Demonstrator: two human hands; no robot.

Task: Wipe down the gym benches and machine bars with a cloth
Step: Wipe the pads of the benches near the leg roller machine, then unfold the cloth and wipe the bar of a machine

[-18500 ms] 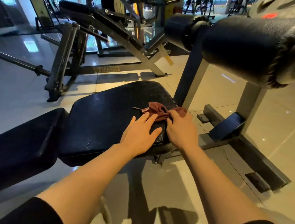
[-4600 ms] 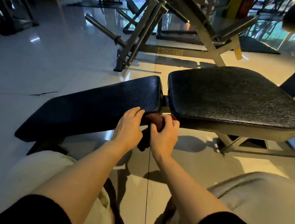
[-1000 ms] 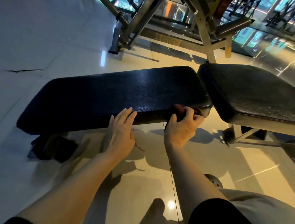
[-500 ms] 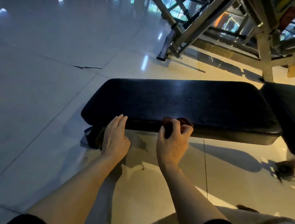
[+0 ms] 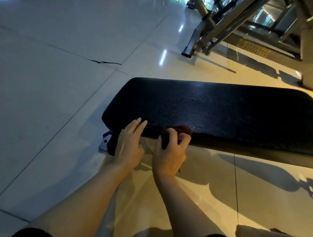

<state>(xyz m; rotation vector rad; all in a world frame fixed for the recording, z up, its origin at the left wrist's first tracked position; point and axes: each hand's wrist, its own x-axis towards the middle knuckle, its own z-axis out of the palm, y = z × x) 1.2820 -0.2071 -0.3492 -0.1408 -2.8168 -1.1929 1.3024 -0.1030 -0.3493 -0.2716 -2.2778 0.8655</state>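
You have bare pad (image 5: 227,109) running right from your hands, all the way along the desk. Left of the pad, the floor (image 5: 51,91) lies open. Beyond the pad's far right, a machine frame (image 5: 306,55) stands.

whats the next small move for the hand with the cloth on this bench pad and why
Probably slide the right hand, gripping the dark red cloth, leftward along the bench pad near edge. The cloth sits short of the pad's left end, and the left hand rests flat there, so it would likely need to shift aside.
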